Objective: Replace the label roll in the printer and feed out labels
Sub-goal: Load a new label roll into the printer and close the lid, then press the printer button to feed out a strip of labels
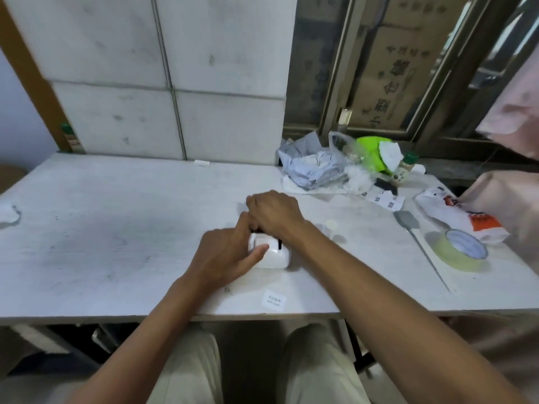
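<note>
printer (272,256): glossy white plastic | table (116,228): matt, scuffed white board | tape roll (458,252): shiny translucent

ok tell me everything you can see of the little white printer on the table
The printer is a small white box with rounded corners, glossy like plastic, with a dark slot across its top. It sits on the white table near the front edge, in front of the person. The left hand holds its left side, thumb on top; the right hand covers its far end, so whether its lid is open cannot be told. A printed label lies apart, nearer the edge.
</note>
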